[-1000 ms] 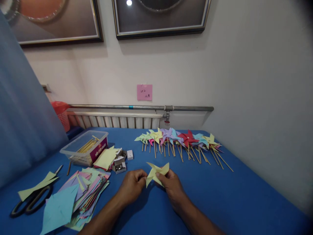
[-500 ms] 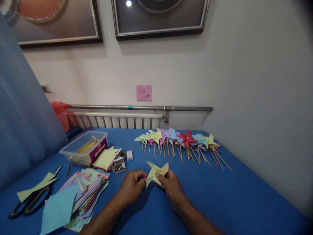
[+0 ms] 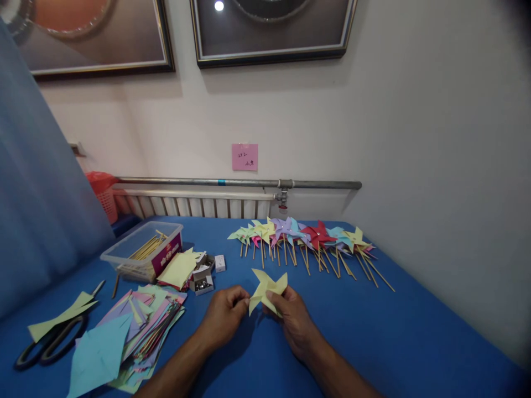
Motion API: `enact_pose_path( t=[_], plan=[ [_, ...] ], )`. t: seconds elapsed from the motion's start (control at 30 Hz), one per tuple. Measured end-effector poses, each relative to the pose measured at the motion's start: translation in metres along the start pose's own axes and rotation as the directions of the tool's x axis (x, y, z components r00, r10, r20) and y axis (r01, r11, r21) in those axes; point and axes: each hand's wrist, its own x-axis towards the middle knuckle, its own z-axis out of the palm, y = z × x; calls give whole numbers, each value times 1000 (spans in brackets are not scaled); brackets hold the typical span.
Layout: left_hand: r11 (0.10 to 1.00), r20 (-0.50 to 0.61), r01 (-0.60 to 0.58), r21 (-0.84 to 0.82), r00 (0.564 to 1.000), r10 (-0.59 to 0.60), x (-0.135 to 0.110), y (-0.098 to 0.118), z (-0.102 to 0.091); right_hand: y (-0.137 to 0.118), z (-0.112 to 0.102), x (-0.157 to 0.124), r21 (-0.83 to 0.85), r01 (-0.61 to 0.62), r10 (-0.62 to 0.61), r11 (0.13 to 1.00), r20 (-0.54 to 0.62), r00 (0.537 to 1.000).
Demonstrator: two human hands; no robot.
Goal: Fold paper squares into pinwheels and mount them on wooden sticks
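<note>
A pale yellow paper pinwheel (image 3: 266, 287), with no stick on it, is held upright just above the blue table (image 3: 398, 331). My right hand (image 3: 290, 318) pinches its lower right part from behind. My left hand (image 3: 224, 315) is closed beside its left edge, with the fingertips pinched together at the paper. Whether something small sits in those fingertips cannot be made out. Both forearms reach in from the bottom edge.
A row of finished pinwheels on sticks (image 3: 309, 240) lies at the back. At left are a clear tub of wooden sticks (image 3: 143, 250), small boxes of pins (image 3: 202, 281), a heap of cut coloured paper (image 3: 133, 326) and black scissors (image 3: 45, 342).
The yellow pinwheel has turned slightly and risen a little between the fingers. Both hands stay in the same place.
</note>
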Motion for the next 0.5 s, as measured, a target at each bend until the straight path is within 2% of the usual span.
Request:
enact_pose_path(
  t=[0.13,0.27,0.37,0.5],
  plan=[
    [1000,-39,-9,-11,999,8,0,-1,0,4,-3,3,-30,22,-22,999,-2,1000],
    [995,-55,-19,-95,998,14,1,1,-2,5,-7,6,-182,135,-137,974,3,991],
    [989,-41,-37,-146,999,32,1,3,-3,4,-8,4,-328,242,-225,913,89,970],
    [973,5,-25,-229,1000,27,2,4,-4,4,-8,0,-427,328,-280,843,172,944]
  ],
)
